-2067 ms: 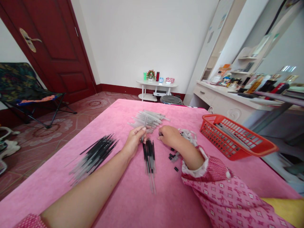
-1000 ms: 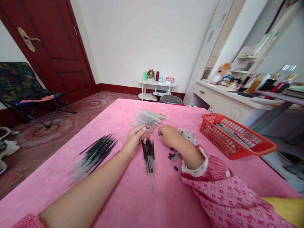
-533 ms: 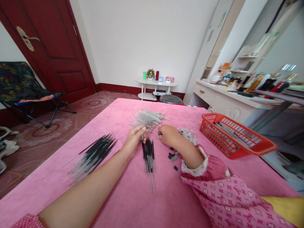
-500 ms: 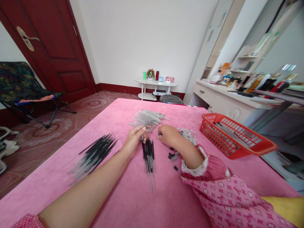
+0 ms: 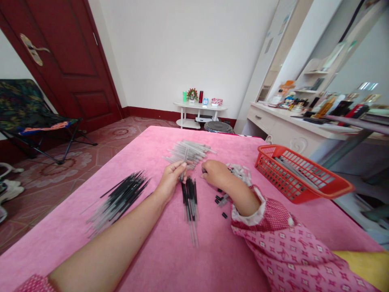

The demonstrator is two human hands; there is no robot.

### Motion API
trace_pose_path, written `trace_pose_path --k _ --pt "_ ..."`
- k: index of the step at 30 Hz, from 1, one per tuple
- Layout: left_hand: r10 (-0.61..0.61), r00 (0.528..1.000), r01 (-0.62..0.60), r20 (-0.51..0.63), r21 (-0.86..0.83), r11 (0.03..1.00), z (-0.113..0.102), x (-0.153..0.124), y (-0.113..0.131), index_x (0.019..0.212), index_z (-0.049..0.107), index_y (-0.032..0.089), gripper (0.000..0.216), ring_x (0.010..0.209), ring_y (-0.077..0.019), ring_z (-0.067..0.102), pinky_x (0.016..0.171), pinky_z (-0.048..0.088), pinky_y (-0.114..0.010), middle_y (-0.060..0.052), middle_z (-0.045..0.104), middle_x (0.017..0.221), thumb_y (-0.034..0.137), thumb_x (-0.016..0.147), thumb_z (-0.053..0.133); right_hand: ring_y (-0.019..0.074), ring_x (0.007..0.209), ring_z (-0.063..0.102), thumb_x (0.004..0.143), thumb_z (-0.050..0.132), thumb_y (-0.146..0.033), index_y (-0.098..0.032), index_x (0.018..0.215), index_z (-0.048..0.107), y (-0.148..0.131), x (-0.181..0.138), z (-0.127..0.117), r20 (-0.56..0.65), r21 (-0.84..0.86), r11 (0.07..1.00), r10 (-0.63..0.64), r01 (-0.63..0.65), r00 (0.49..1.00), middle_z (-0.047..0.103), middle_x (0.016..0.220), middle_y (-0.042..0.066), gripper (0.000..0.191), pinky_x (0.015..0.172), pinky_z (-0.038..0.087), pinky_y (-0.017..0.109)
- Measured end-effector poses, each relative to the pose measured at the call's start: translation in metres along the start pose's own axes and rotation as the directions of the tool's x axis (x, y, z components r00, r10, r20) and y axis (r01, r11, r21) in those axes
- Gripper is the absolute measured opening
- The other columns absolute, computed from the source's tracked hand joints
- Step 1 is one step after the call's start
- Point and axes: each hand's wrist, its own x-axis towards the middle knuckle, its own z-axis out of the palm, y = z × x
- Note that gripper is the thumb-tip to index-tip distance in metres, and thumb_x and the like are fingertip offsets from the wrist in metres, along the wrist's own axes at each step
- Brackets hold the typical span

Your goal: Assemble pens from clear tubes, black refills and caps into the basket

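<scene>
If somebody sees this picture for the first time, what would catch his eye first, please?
Probably the pink cloth, filling the middle, with the orange-red basket at its right side. Then come the dark, thin sticks fanned out at the left. In the centre, the left hand pinches a grey stick, while the right hand is near small pale pieces.

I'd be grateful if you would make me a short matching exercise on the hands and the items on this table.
Column one
1. Left hand
2. Right hand
3. Far pile of sticks
4. Basket

Column two
A. Orange-red, with openwork sides
B. Curled, beside the short pale pieces
C. Pale grey, lying on the pink cloth
D. Gripping a slim grey stick

Pairs: 1-D, 2-B, 3-C, 4-A.
</scene>
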Motion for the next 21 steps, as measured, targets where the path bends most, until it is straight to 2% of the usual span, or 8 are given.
trace_pose_path --k 21 --pt "0.004 1.000 -0.004 0.000 0.021 1.000 0.0014 -0.0003 0.0003 0.091 0.063 0.014 0.030 0.043 -0.0071 0.041 0.047 0.032 -0.021 0.005 0.044 0.051 0.039 0.075 0.058 0.0219 0.092 0.060 0.079 0.055 -0.033 -0.016 0.094 0.063 -0.0019 -0.0006 -0.0033 0.029 0.004 1.000 0.002 -0.003 1.000 0.065 0.101 0.011 0.023 0.073 0.042 0.027"
